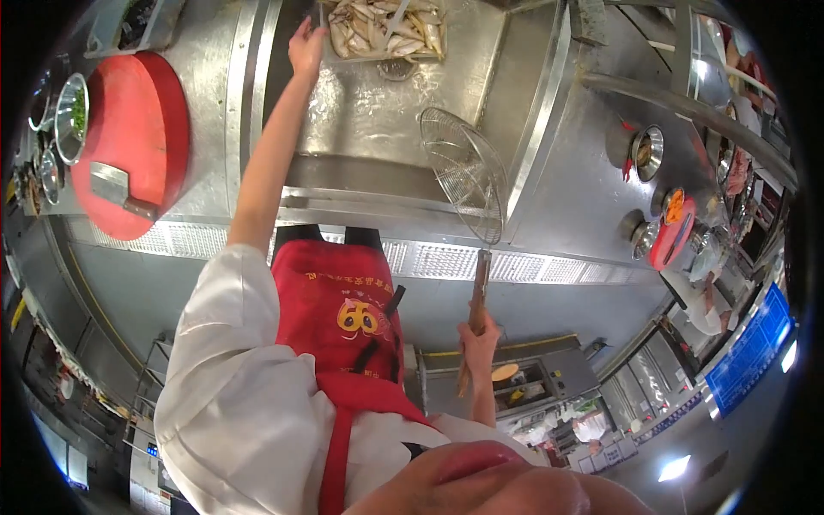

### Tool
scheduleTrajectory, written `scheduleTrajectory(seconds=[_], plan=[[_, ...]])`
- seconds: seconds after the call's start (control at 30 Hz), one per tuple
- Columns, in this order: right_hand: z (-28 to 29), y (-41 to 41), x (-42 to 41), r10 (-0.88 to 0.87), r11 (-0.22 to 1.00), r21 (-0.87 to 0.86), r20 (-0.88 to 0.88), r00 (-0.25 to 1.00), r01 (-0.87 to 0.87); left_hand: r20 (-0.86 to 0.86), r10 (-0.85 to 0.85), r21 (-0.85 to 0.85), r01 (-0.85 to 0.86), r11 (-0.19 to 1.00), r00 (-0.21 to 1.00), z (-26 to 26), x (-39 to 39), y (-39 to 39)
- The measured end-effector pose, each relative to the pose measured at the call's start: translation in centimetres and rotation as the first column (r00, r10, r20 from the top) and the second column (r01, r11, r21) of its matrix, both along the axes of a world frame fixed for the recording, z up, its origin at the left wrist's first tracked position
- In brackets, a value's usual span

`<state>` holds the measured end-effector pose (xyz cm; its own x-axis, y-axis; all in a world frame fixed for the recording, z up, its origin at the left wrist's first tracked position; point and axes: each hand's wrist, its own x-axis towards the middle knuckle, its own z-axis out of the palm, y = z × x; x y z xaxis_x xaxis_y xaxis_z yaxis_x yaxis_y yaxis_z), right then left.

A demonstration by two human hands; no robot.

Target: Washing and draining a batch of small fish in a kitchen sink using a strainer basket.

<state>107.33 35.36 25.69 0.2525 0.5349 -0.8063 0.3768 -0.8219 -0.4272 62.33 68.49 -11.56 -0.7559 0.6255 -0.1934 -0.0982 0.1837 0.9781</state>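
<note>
My right hand (479, 341) grips the wooden handle (477, 302) of a wire-mesh skimmer (467, 174). The skimmer's round head extends over the front right rim of a stainless steel sink (360, 122). At the sink's far side is a clear plastic container (380, 59) full of small whole fish (367, 29), cut off by the top of the picture. My left hand (306, 51) is stretched out to the container's left side, fingers bent close to its rim. Whether those fingers grip the rim cannot be made out. The sink floor looks wet, with a round drain (396, 69) below the container.
On the left counter lies a thick red round chopping board (129, 116) with a cleaver (112, 185) on it. A metal bowl of chopped greens (72, 119) stands beside it. Metal bowls (647, 153) and a small red board (673, 238) occupy the right counter. Other people work farther off.
</note>
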Motion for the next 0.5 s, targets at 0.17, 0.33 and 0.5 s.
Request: scheduleTrajectory(seconds=[0.17, 0.33, 0.5], plan=[[-0.5, -0.1, -0.6, -0.04, 0.999, -0.015, -0.078, 0.996, 0.039, -0.28, -0.43, -0.306, 0.345, 0.887, 0.858, 3.2, 3.3, -8.5], [-1.3, -1.2, -0.6, -0.045, 0.999, -0.033, -0.086, 0.995, 0.042, -0.009, -0.486, -0.431, 0.435, 0.79, 0.874, 1.3, 6.7, -9.4], [-1.5, -2.6, -0.7, -0.111, 0.993, -0.054, -0.069, 0.991, 0.107, 0.001, -0.643, -0.402, 0.589, 0.701, 0.766, 3.4, 11.2, -8.9]])
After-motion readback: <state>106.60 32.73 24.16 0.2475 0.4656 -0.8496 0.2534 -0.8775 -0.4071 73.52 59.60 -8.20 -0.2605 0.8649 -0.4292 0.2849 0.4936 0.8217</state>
